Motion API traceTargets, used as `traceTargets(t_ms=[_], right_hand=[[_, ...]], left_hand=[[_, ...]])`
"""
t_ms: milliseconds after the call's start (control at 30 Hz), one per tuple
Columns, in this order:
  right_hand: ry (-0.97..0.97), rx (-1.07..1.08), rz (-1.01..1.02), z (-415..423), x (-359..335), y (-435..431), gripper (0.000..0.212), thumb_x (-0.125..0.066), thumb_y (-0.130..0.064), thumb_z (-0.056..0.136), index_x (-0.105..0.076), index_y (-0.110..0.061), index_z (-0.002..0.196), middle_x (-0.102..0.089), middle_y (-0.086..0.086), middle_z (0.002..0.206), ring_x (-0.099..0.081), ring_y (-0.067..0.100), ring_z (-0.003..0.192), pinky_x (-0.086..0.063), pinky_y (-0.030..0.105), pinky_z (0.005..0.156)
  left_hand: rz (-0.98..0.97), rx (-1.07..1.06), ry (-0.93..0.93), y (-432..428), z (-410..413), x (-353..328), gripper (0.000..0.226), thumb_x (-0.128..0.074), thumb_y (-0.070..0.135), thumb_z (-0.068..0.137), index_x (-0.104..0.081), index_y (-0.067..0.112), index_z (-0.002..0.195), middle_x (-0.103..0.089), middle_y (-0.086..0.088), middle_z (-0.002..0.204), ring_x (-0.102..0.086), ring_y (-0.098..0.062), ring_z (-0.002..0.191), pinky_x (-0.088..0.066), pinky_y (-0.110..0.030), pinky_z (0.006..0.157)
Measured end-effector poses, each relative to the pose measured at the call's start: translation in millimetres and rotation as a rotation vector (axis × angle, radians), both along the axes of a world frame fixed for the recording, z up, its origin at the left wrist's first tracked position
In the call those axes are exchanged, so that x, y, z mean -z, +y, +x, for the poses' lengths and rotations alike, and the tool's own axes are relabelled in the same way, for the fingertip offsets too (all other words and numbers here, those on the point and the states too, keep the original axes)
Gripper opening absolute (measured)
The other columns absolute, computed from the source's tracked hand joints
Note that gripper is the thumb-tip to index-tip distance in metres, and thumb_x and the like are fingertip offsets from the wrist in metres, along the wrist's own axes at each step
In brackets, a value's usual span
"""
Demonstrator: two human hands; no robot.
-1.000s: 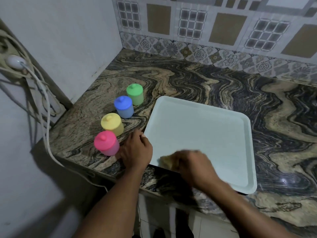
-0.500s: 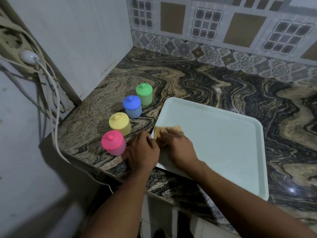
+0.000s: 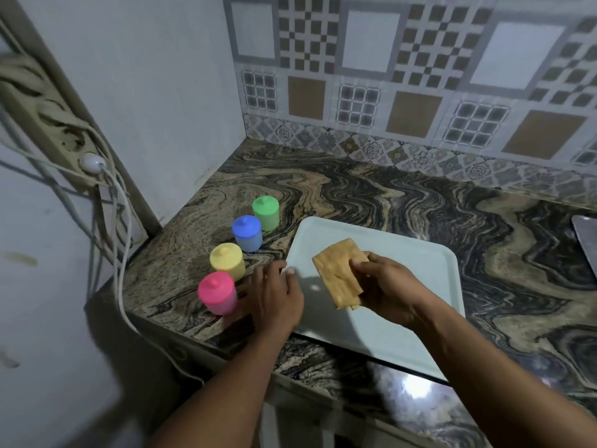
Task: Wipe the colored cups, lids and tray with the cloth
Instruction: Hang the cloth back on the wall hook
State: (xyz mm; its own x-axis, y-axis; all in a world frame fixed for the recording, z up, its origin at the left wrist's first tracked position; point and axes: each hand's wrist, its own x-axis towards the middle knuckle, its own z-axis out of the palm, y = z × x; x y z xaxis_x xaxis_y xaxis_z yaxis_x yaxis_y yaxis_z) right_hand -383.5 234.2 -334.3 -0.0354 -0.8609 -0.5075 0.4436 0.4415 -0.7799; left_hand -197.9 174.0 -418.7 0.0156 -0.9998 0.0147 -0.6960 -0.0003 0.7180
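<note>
Our right hand (image 3: 387,294) pinches the folded tan cloth (image 3: 339,273) above the pale rectangular plastic tray (image 3: 420,253), likely to refold it. Our left hand (image 3: 274,295) rests open, holding nothing, steadying the tray's left edge beside the pink lidded cup (image 3: 217,292) near the worktop's front-left corner.

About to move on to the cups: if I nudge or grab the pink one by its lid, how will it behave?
The pink cup looks like light plastic, so a nudge would probably slide it on the polished countertop. The knobbed lid may lift off alone. It stands near the edge, so push inward.
</note>
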Motion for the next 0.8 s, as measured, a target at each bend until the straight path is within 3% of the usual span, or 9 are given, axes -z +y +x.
traceTargets(t_ms=[100, 167, 267, 333, 433, 567, 667, 733, 800], right_hand=[[0.153, -0.022, -0.069, 5.8, -19.4, -2.0, 0.014, -0.049, -0.012, 0.104, -0.06, -0.004, 0.107, -0.061, 0.016, 0.088, -0.064, 0.024, 0.071, -0.056, 0.036, 0.061], [0.24, -0.03, -0.108, 9.0, -29.4, -4.6, 0.019, -0.049, -0.012, 0.104, -0.059, 0.0, 0.113, -0.06, 0.022, 0.092, -0.063, 0.03, 0.072, -0.057, 0.039, 0.059], [0.273, -0.037, -0.136, 17.1, -48.4, -4.1, 0.023, -0.048, -0.012, 0.105, -0.06, 0.004, 0.116, -0.065, 0.029, 0.097, -0.067, 0.043, 0.082, -0.06, 0.05, 0.065], [0.255, -0.031, -0.144, 20.6, -57.8, -6.2, 0.024, -0.049, -0.012, 0.104, -0.063, 0.002, 0.117, -0.066, 0.03, 0.104, -0.068, 0.044, 0.089, -0.06, 0.054, 0.07], [0.311, 0.003, -0.183, 26.2, -69.1, -13.4, 0.019, -0.054, -0.01, 0.102, -0.065, 0.001, 0.112, -0.064, 0.025, 0.104, -0.065, 0.035, 0.089, -0.06, 0.047, 0.07], [0.339, -0.027, -0.198, 32.6, -82.0, -26.4, 0.014, -0.055, -0.01, 0.101, -0.065, -0.002, 0.104, -0.064, 0.023, 0.099, -0.065, 0.031, 0.082, -0.061, 0.049, 0.079], [0.467, -0.102, -0.271, 39.1, -90.0, -37.7, 0.015, -0.062, -0.017, 0.098, -0.065, -0.006, 0.108, -0.068, 0.017, 0.104, -0.068, 0.03, 0.092, -0.06, 0.051, 0.084], [0.602, -0.141, -0.365, 48.7, -98.4, -44.1, 0.023, -0.069, -0.024, 0.093, -0.064, -0.014, 0.113, -0.068, 0.01, 0.105, -0.066, 0.022, 0.094, -0.057, 0.04, 0.079], [0.617, -0.173, -0.482, 58.4, -106.6, -48.0, 0.025, -0.073, -0.028, 0.091, -0.064, -0.014, 0.11, -0.067, 0.015, 0.098, -0.064, 0.02, 0.086, -0.052, 0.035, 0.069]], left_hand=[[0.312, 0.05, 0.513, -4.8, -5.0, -49.8, 0.035, -0.046, 0.049, 0.096, -0.068, 0.022, 0.098, -0.072, -0.001, 0.098, -0.07, -0.027, 0.094, -0.05, -0.039, 0.082], [0.454, 0.113, 0.692, -9.6, -5.8, -76.4, 0.027, -0.053, 0.04, 0.098, -0.07, 0.019, 0.098, -0.076, -0.004, 0.093, -0.075, -0.023, 0.081, -0.052, -0.038, 0.079], [0.337, 0.182, 0.658, -11.8, 3.0, -105.4, 0.006, -0.065, 0.024, 0.094, -0.069, 0.02, 0.094, -0.074, -0.002, 0.088, -0.07, -0.008, 0.064, -0.05, -0.033, 0.069], [0.281, 0.179, 0.659, -17.7, 10.1, -113.1, 0.003, -0.07, 0.019, 0.091, -0.07, 0.018, 0.094, -0.075, -0.005, 0.088, -0.069, -0.013, 0.067, -0.05, -0.032, 0.063], [0.268, 0.131, 0.696, -22.3, 23.6, -129.7, 0.005, -0.071, 0.019, 0.09, -0.072, 0.016, 0.094, -0.076, -0.009, 0.09, -0.071, -0.023, 0.078, -0.057, -0.033, 0.062], [0.278, 0.036, 0.803, -27.7, 31.1, -155.1, 0.001, -0.07, 0.014, 0.09, -0.071, 0.014, 0.09, -0.073, -0.012, 0.086, -0.067, -0.02, 0.064, -0.053, -0.028, 0.047], [0.304, -0.005, 0.87, -33.4, 35.0, -178.0, 0.002, -0.07, 0.013, 0.09, -0.071, 0.014, 0.092, -0.069, -0.005, 0.078, -0.062, -0.012, 0.054, -0.049, -0.023, 0.043], [0.294, 0.0, 0.942, -38.0, 37.5, -193.4, 0.004, -0.068, 0.011, 0.091, -0.07, 0.012, 0.095, -0.065, -0.004, 0.069, -0.061, -0.011, 0.048, -0.049, -0.021, 0.042], [0.277, -0.001, 1.008, -41.9, 38.1, -206.3, 0.009, -0.066, 0.008, 0.092, -0.069, 0.007, 0.101, -0.063, -0.005, 0.06, -0.059, -0.013, 0.045, -0.05, -0.02, 0.042]])
